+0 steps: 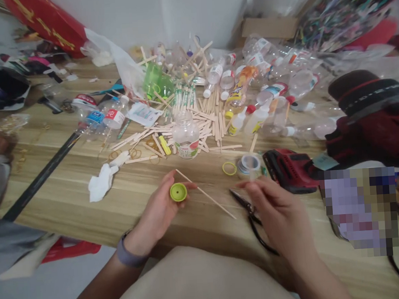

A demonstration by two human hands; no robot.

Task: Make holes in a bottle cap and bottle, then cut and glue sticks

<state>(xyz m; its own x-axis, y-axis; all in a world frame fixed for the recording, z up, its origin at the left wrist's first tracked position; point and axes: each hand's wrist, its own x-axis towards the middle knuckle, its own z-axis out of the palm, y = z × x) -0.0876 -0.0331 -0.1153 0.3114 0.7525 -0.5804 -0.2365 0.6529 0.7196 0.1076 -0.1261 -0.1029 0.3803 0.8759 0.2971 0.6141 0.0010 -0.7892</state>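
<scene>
Head view: at seven o'clock from centre, your left hand (pixel 162 206) holds a round yellow-green plastic cap (pixel 178 192), fingers curled around its side; a thin pale wooden stick (pixel 216 202) crosses the fingertips. At four o'clock, your right hand (pixel 280 210) pinches a slender translucent piece (pixel 252 174) between thumb and fingers, beside black-handled metal scissors (pixel 246 204). A clear plastic bottle (pixel 186 136) stands at twelve o'clock from the cap.

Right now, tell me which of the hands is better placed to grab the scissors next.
Probably the right hand: it is directly beside the scissors, though it holds a small clear piece. The left hand is farther away, holding the yellow-green cap.
</scene>
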